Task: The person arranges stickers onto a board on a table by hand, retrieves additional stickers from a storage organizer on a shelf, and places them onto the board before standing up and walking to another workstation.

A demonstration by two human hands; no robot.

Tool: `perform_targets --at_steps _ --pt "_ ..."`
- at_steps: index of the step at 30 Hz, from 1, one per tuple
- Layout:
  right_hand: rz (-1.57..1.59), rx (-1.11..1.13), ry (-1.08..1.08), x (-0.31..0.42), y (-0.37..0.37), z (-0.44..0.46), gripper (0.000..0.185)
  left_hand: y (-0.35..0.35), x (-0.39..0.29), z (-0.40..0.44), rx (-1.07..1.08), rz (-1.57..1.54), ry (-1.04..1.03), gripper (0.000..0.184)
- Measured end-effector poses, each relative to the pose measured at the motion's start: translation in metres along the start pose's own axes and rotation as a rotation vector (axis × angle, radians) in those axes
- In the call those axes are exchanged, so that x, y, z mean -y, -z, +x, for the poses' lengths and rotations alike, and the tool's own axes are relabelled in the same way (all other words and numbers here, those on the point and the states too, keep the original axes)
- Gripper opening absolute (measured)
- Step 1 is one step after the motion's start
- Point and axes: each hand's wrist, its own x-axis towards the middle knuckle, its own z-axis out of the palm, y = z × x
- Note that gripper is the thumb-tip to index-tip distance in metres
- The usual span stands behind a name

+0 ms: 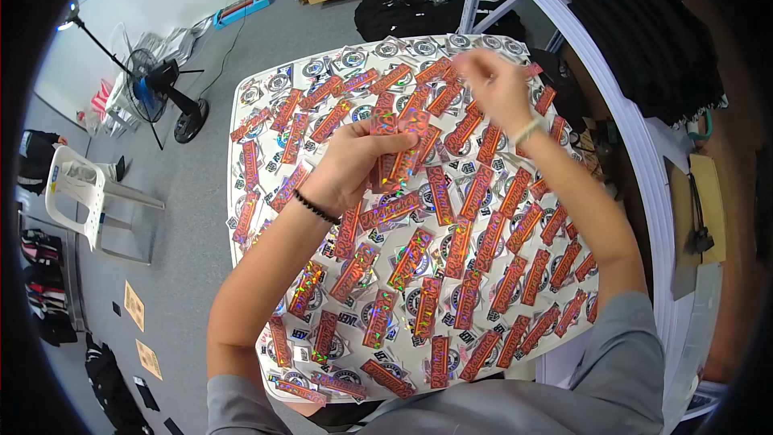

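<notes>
Red and glittering, right at the centre: saw a stack of loose strips (396, 163), pinched firmly between thumb and fingers of the left grip (349, 165), held above the middle of the worktop (256, 77). Counted one stack; couldn't count its layers. Over to the right grip (501, 90), above the far right of the spread, apart from the stack: badly blurred, so couldn't tell whether open, closed or holding something.

Looked, as a judgement, like dealing strips out singly onto round-emblem packets (354, 58). Seemed to call next for peeling one strip off the stack and placing it on an uncovered packet. Made out roughly nine uncovered along the far edge, against several dozen laid strips, too crowded for an exact tally.

Further out, counted one white chair (88, 193), one floor fan (153, 89), one blue box (243, 8) and two brown cards (134, 306) on the floor.
</notes>
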Motion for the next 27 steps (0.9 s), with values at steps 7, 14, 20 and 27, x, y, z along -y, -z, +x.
perform_targets --at_steps 7,14,20,27 --pt "0.486 0.036 -0.131 -0.008 -0.012 0.008 0.013 -0.003 0.0 0.005 0.052 -0.137 0.033 0.021" --pt "-0.378 -0.477 -0.416 -0.16 0.043 0.086 0.017 0.05 -0.01 -0.015 0.087 -0.069 0.066 0.024" --pt "-0.886 -0.469 -0.26 -0.144 0.013 0.092 0.027 0.062 -0.017 -0.011 -0.104 -0.132 -0.008 0.016" --pt "0.48 0.572 -0.207 0.017 -0.033 0.05 0.022 0.026 -0.024 0.041 -0.134 -0.002 -0.12 0.021"
